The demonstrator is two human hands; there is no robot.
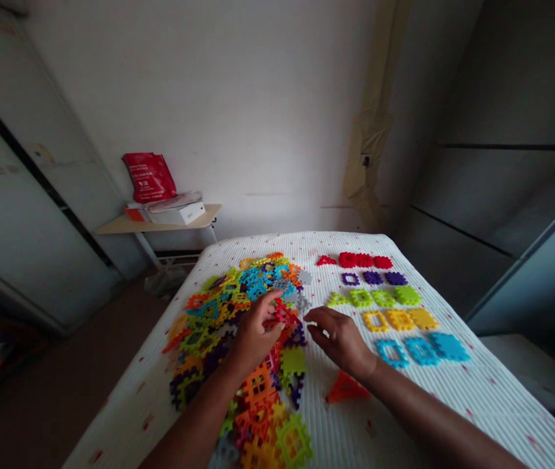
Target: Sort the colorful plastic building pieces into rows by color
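My left hand (pixel 256 333) is over the heap of interlocking plastic pieces (pixel 219 326), its thumb and fingers round a red triangular interlocking piece (pixel 284 314). Just right of that piece is my right hand (pixel 340 333), fingers curved and thumb apart, with nothing visible in it. Grey pieces (pixel 303 278) lie beyond the hands at the heap's edge. An orange triangular piece (pixel 347 388) rests alone on the white cover, below my right wrist.
Right of the heap, pieces lie in rows by colour: red (pixel 364 260), purple (pixel 372 278), green (pixel 384 298), yellow (pixel 399 320) and blue (pixel 421 350). They rest on a white ribbed bed cover (pixel 483 417). A small table (pixel 111 225) with a red bag (pixel 148 177) stands back left.
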